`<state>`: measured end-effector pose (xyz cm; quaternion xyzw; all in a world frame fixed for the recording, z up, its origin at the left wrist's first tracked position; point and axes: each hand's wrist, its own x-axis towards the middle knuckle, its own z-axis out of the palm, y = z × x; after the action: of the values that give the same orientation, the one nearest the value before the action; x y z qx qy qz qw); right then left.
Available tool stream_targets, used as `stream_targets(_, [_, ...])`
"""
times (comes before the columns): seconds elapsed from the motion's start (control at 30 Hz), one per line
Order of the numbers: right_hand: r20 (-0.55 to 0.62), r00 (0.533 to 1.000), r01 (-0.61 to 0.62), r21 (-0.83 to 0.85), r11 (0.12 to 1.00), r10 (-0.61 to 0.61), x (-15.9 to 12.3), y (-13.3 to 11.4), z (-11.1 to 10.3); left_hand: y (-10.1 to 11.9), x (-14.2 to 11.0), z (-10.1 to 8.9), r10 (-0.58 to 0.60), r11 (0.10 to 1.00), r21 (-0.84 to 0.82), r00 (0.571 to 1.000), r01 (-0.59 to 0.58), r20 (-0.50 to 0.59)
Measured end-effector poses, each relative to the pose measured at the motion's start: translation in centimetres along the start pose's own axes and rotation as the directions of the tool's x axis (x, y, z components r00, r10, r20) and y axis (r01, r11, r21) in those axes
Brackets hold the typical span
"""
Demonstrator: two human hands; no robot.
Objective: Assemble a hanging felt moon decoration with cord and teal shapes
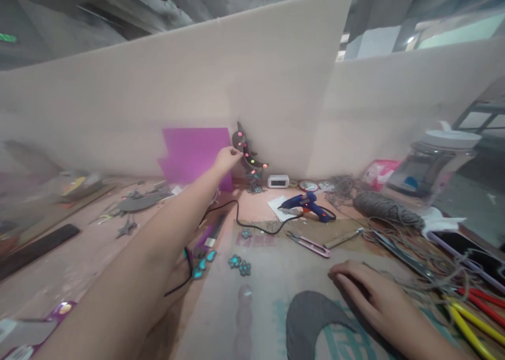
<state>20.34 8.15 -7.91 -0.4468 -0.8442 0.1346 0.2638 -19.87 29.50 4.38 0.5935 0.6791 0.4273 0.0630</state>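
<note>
My left hand (pixel 229 159) reaches far forward, its thumb and fingers pinched on a dark crescent-shaped ornament (pixel 248 148) dotted with small pink, orange and yellow beads. The ornament stands near the pale partition, with small flower pieces (pixel 255 183) below it. On the mat in front of me rests my right hand (pixel 366 291), loosely bent, holding nothing, with a gap between thumb and index finger. Beside it lies a flat dark grey crescent cutout (pixel 311 318). Several turquoise-and-grey flower pieces (pixel 240 263) and leaf-like pieces (pixel 203 265) lie on the worktop.
A blue glue gun (pixel 307 205) sits on white paper, its black cord (pixel 256 226) crossing the table. Right of it are a pink cutter (pixel 311 246), grey yarn (pixel 389 210), scissors (pixel 406 257), pliers (pixel 469 323), a phone (pixel 469 257) and a jug (pixel 428 165). Purple sheet (pixel 197 155) leans behind.
</note>
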Motion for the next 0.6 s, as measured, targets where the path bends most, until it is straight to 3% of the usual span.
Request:
stream_targets(0.3, [0.052,0.998,0.018,-0.008,1.000,-0.017,0.2,-0.4,-0.2,-0.4,-1.0,1.7,0.025,0.970,-0.240,0.999,-0.031,-0.028])
stream_targets(0.6, [0.099,0.995,0.027,-0.018,0.999,-0.025,0.2,-0.1,0.1,-1.4,-0.7,1.8,-0.062,0.952,-0.302,0.998,0.057,-0.007])
